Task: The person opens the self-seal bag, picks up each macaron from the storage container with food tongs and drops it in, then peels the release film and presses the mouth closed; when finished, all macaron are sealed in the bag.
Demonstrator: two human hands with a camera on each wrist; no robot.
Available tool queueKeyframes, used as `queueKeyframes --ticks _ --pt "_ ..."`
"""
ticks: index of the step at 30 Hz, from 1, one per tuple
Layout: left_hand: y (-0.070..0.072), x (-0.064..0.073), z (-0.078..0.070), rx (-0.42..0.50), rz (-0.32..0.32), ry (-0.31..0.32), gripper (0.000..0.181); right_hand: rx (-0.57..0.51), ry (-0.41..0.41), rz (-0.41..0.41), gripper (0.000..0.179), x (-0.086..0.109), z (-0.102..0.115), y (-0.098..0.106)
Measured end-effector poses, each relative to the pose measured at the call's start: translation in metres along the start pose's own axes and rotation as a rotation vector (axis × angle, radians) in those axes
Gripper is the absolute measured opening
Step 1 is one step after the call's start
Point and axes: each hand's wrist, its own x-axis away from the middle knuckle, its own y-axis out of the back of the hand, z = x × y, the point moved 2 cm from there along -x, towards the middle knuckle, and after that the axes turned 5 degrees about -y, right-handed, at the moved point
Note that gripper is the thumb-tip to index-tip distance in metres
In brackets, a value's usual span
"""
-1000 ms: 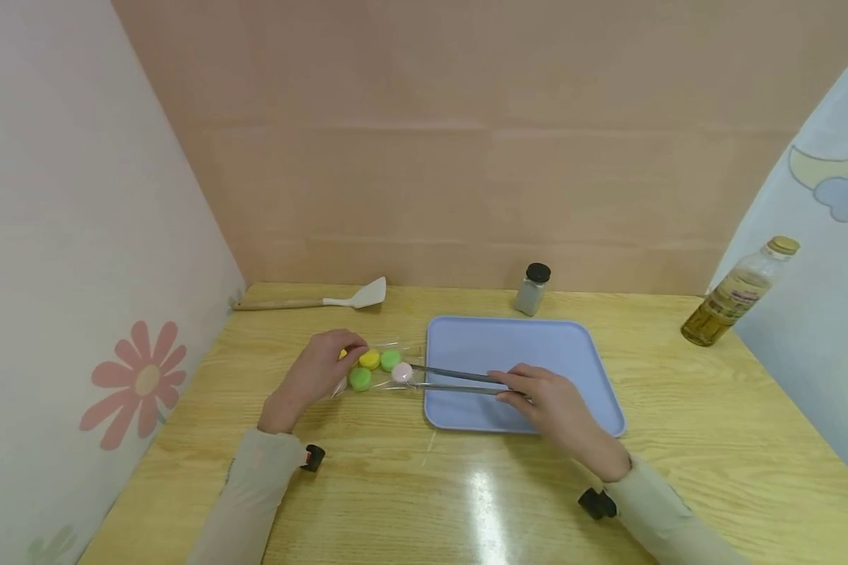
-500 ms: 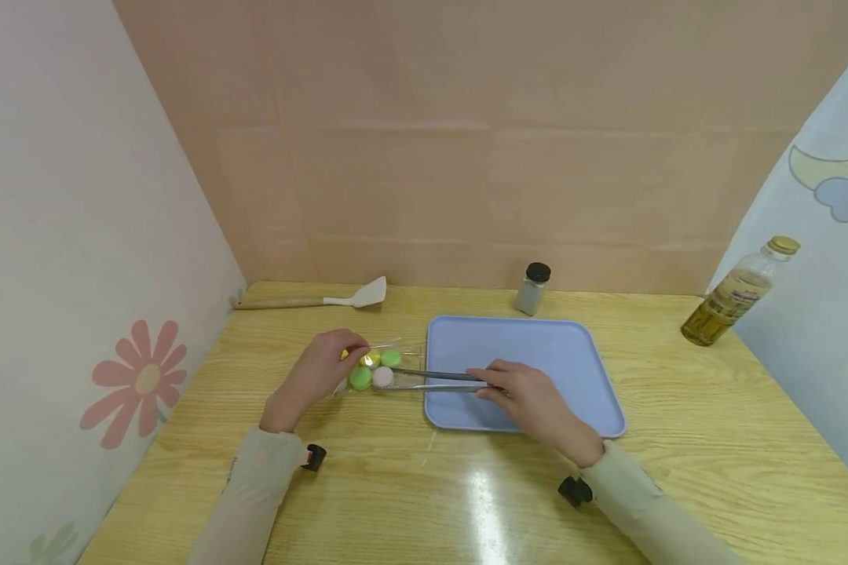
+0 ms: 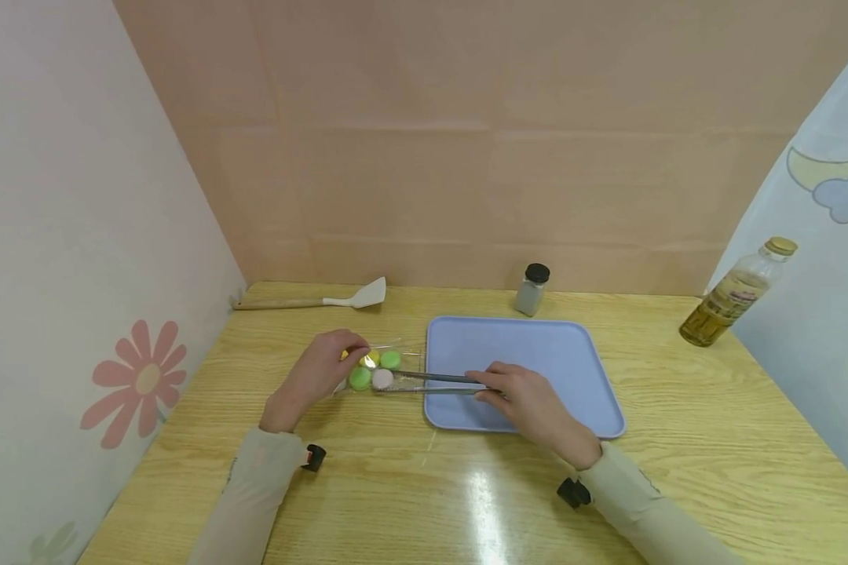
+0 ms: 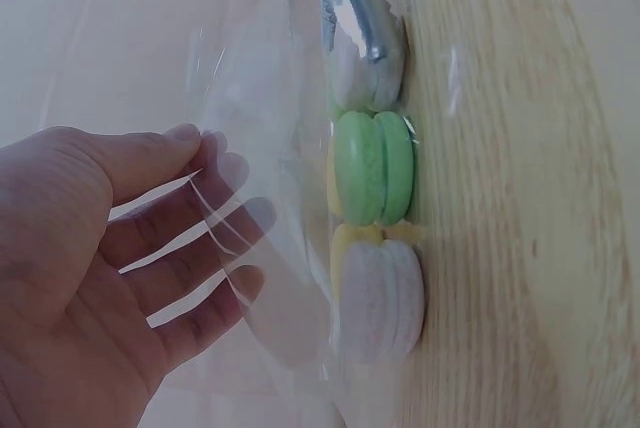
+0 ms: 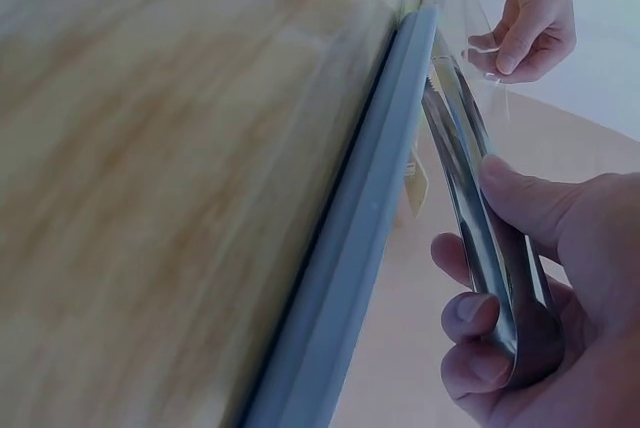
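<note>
My left hand (image 3: 318, 369) pinches the edge of a clear plastic package (image 4: 265, 258) between thumb and fingers, holding that side up. Several macarons lie in it: a green macaron (image 4: 375, 168) and a pale macaron (image 4: 382, 298) stand on edge side by side in the left wrist view, with yellow ones partly hidden behind. In my right hand (image 3: 537, 404) I grip metal tongs (image 5: 500, 268), thumb on one arm and fingers round the other. The tongs reach left over the tray, their tips on either side of a pinkish-white macaron (image 3: 382, 379) at the package's right end.
A blue tray (image 3: 509, 341) lies under the tongs and right hand. Behind it stands a small jar (image 3: 530, 294) with a black lid. A white-headed spatula (image 3: 367, 294) lies at the back left, and an oil bottle (image 3: 728, 306) stands at the right. Walls enclose the back and sides.
My right hand and the tongs have moved left, further into the package. The pinkish-white macaron has shifted left, up beside the green one. My left hand has stayed in place.
</note>
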Motion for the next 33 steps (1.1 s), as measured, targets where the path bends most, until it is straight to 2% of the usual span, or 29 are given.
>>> queueKeyframes --ticks 10,23,33 --pt "-0.001 -0.002 0.000 -0.007 -0.012 -0.009 0.016 -0.012 -0.040 -0.012 0.035 0.014 -0.008 0.012" --pt "-0.002 -0.002 0.002 -0.019 -0.013 -0.008 0.015 0.041 -0.019 -0.146 0.037 0.040 -0.019 0.035" --pt "-0.003 -0.001 0.003 -0.016 -0.014 -0.009 0.015 0.097 -0.093 -0.184 0.041 0.071 -0.034 0.061"
